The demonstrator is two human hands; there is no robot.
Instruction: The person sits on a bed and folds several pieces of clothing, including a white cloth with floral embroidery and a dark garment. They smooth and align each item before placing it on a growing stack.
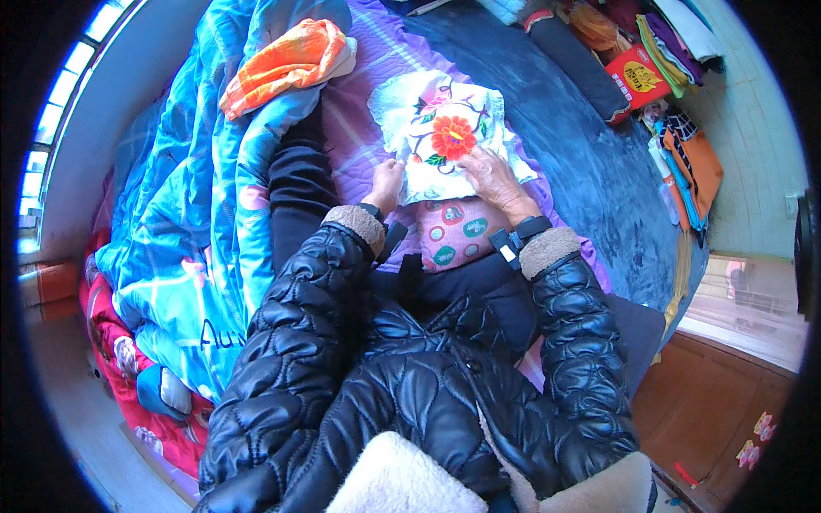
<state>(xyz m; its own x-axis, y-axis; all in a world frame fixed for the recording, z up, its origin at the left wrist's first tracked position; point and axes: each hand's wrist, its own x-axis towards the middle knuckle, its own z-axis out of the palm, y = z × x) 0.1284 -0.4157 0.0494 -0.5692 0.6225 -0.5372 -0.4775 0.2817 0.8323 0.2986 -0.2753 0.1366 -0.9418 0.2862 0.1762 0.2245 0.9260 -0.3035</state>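
Note:
A white cloth (397,112) with an embroidered orange flower (453,137), green leaves and dark curling stems lies spread in front of me. My left hand (386,184) is closed at the cloth's left edge, pinching it between thumb and fingers. On the right side, my right hand (495,176) has its bent fingertips against the lower edge of the flower. Whether those fingers hold anything small is hidden. Under the cloth's near edge sits a pink patterned cushion (458,234), close against my lap.
A blue quilt (179,218) covers the left side, with an orange cloth (288,64) on top. A purple quilted cover (356,115) and dark blue bedspread (564,147) lie beneath and to the right. Far right are a red box (641,77), folded fabrics (670,48) and an orange bag (699,163).

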